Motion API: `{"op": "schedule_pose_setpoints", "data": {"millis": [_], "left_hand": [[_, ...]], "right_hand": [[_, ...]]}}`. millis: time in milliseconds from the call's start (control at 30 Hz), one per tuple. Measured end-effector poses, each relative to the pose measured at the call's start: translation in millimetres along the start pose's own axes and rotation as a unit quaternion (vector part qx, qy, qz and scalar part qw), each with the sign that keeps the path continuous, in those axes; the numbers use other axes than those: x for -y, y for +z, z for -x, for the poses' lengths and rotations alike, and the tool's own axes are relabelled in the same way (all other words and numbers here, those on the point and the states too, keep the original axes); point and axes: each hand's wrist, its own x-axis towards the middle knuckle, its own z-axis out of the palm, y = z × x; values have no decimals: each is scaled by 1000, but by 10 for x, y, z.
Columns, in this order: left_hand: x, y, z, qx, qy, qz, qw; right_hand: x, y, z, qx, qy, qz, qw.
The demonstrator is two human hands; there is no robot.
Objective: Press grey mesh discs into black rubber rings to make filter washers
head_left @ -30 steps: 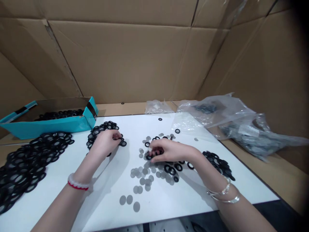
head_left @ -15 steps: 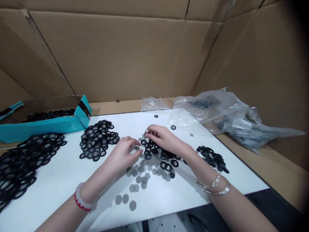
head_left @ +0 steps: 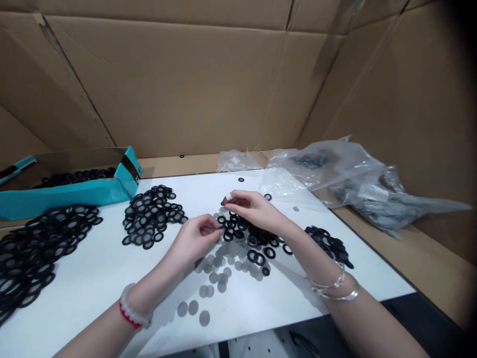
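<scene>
1. Gray discs (head_left: 204, 318), thin, flat and round, lie on the white bench (head_left: 246, 304): three apart near the front edge, others overlapping beyond counting.
2. Black rings (head_left: 261, 236), open-centred, are bunched around and below the right hand (head_left: 257, 209), too many to count.
3. Its fingers bend, thumb near forefinger; the left hand (head_left: 197, 233) curls beside the rings. I cannot tell whether either grips anything.
4. Three dark piles (head_left: 149, 219) flank them: two left, one right.
5. One teal box (head_left: 74, 196) stands far left.
</scene>
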Motion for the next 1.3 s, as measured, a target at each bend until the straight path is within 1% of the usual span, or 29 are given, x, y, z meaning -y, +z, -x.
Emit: {"op": "schedule_pose_setpoints", "data": {"millis": [67,100,200,267,500,633,700,933,1033,1133,1233,1300], "left_hand": [[-51,-63,-27,-29,-63,91,993],[-68,-92,-38,-41,-80,124,988],[-92,-142,-50,-51,-95,190,976],[-95,-143,-45,-57,-97,214,970],[-87,-126,-25,-53,-98,224,968],[-65,-132,-31,-41,-90,224,970],[-62,-125,-36,-45,-93,220,970],[-57,-108,-67,-68,-107,189,974],[-54,-119,-78,-98,-107,207,967],[-50,-131,-90,-124,-104,241,957],[-30,-146,-103,-118,-94,275,950],[-7,-158,-106,-108,-91,295,945]], "right_hand": [[13,10,3,12,15,-41,999],[15,21,4,17,22,-51,998],[3,68,3,28,28,-67,997],[-18,104,0,32,27,-77,996],[-56,168,-10,44,57,-125,990],[-46,162,-6,71,60,-121,988],[-46,168,-4,75,55,-111,989],[-37,231,13,36,49,-60,996],[3,257,31,18,71,-19,997],[41,276,47,16,81,0,997],[39,289,50,16,80,-26,996],[15,296,44,24,68,-78,994]]}}
